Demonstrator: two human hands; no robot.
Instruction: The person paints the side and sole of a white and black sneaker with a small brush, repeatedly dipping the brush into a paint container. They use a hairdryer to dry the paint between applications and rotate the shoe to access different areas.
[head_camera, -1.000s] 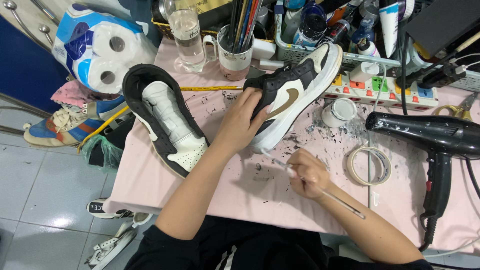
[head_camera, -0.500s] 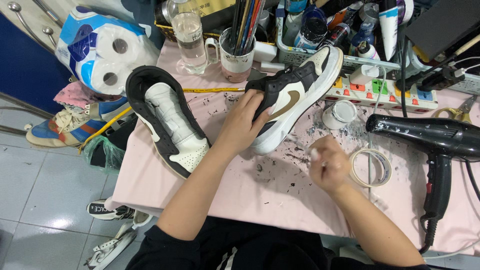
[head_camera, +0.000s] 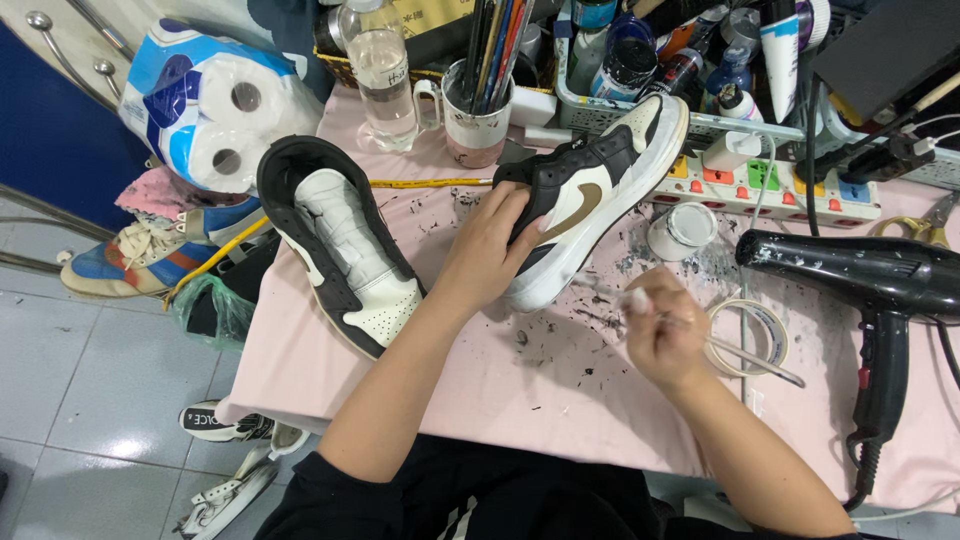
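Left hand: the left hand (head_camera: 490, 250) is laid over the side of the sneaker (head_camera: 590, 195), fingers curled onto the dark upper near the heel and thumb down by the white sole; the shoe is gripped and steadied on the table.
Sneaker: a black, cream and white shoe with a tan side mark, set on its sole and angled from near the table's middle up toward the back right; its toe is pointed at the power strip (head_camera: 770, 185).
Right hand: the right hand (head_camera: 665, 335) is closed in a pinch around a thin brush (head_camera: 745, 355), whose handle is trailed out to the right; the tip end is blurred.
Hand to shoe: the right hand is kept just off the shoe's lower sole edge, near but not seen touching.
Second shoe: another sneaker (head_camera: 340, 245) is laid on its side to the left of the held one, with a white filler showing inside; a clear gap is left between the two.
Table: the pink cloth (head_camera: 480, 385) is flecked with dark paint scraps; the widest bare stretch is found in front of the hands, toward the near edge.
Right side: a roll of tape (head_camera: 768, 332) and a small white jar (head_camera: 680, 230) are set close to the brush hand; a black hair dryer (head_camera: 870, 285) is laid further right.
Back edge: a water bottle (head_camera: 380, 75), a cup of brushes (head_camera: 478, 115) and a basket of paint bottles (head_camera: 650, 60) are crowded along it.
Left edge: a pack of paper rolls (head_camera: 215, 105) is stood beyond the table corner.
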